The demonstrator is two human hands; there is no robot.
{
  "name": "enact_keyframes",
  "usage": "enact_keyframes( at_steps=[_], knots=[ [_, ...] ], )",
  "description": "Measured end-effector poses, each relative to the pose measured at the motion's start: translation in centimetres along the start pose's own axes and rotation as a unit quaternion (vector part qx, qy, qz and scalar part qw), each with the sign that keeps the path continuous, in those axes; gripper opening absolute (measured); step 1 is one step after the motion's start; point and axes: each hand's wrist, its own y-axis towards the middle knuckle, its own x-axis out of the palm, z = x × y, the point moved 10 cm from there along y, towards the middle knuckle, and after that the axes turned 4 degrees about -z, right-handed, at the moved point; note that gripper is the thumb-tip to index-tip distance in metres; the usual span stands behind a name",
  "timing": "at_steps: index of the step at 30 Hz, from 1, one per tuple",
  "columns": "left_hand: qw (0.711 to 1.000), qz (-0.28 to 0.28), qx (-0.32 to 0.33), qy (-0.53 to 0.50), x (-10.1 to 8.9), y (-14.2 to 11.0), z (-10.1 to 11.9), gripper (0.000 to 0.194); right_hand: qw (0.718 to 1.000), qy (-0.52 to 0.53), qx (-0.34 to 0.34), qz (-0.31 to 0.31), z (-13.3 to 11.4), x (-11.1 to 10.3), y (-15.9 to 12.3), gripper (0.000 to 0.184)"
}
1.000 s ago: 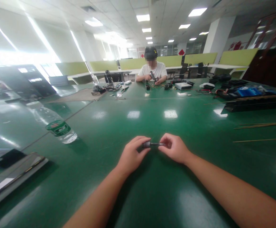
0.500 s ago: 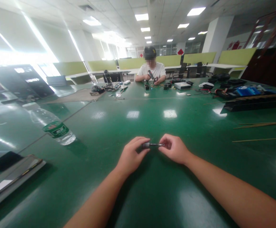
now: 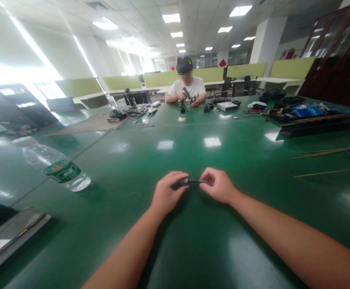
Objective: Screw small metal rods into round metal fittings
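My left hand (image 3: 169, 193) is closed around the thick grey-and-black end of a small screwdriver-like tool (image 3: 184, 182). Its thin dark shaft (image 3: 194, 181) points right, lying roughly level between my hands. At the far end of the shaft, my right hand (image 3: 218, 185) is closed in a pinch with thumb and forefinger. Those fingers cover the tip, so I cannot tell whether a separate small part sits there. Both hands are just over the green tabletop (image 3: 205, 237).
A water bottle (image 3: 68, 174) with a green label stands to the left, beyond a flat grey case (image 3: 27, 230). Thin rods (image 3: 328, 173) and a black tray (image 3: 319, 127) lie at right. Across the table a person (image 3: 187, 89) handles a tool among electronic parts.
The view has turned slightly right, so the bottle and background sit farther left. Both hands keep the same hold on the tool and have barely moved.
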Motion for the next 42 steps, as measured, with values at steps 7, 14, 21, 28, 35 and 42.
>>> enact_keyframes(
  at_steps=[7,14,21,28,35,42],
  knots=[
    [1.0,0.005,0.007,-0.01,0.0,0.2,-0.1,0.027,1.0,0.006,0.009,0.006,0.0,-0.2,-0.1,0.008],
    [1.0,0.01,0.004,-0.007,-0.1,0.2,-0.1,0.027,1.0,0.011,0.024,0.013,0.2,-0.3,0.0,0.008],
    [1.0,0.005,-0.004,-0.005,0.1,0.3,-0.3,0.028,0.999,0.016,0.033,0.006,0.4,-0.4,0.0,0.009],
    [1.0,0.008,0.008,-0.002,-0.1,0.3,0.0,0.026,1.0,0.004,0.028,0.005,0.2,-0.5,-0.2,0.008],
    [1.0,0.002,0.013,-0.016,0.1,0.4,0.2,0.026,0.999,-0.008,0.03,0.016,0.4,-0.7,-0.8,0.008],
    [1.0,-0.004,0.015,-0.022,0.3,0.5,0.3,0.027,0.999,-0.006,0.042,0.014,0.7,-0.9,-1.0,0.008]
  ],
)
